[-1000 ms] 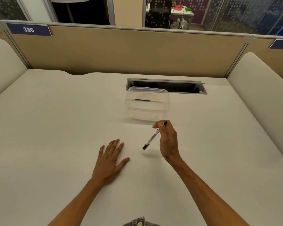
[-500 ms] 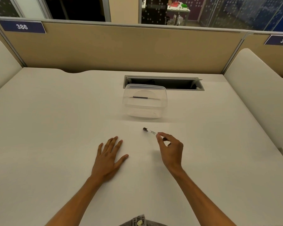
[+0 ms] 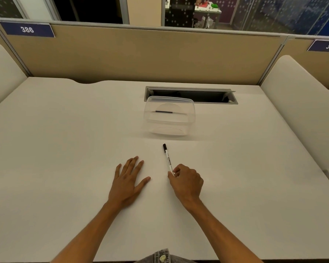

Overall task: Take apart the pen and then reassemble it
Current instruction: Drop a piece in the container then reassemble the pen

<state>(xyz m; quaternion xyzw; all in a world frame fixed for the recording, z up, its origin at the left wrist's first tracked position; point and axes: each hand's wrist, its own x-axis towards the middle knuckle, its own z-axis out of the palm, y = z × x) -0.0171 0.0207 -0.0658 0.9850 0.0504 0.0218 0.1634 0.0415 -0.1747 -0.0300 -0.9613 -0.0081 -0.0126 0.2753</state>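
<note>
We see the right hand [image 3: 186,182] pinching the pen [image 3: 168,159] low at centre frame, the left hand [image 3: 128,180] flat on the white desk [image 3: 65,149]

Our right fingers curl loosely around the pen's near end, which they hide; its black-capped end points up-frame toward the clear plastic container [image 3: 169,115]. Our left hand lies open, fingers spread, holding nothing, just left of the pen; whether the pen rests on the desk we cannot tell

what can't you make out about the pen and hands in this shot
- Head view: near end of the pen is hidden by the right hand.
- Print on its barrel: too small to read.
- Whether the right hand's fingers still pinch it: unclear.
- Under the flat left hand: hidden.
</note>
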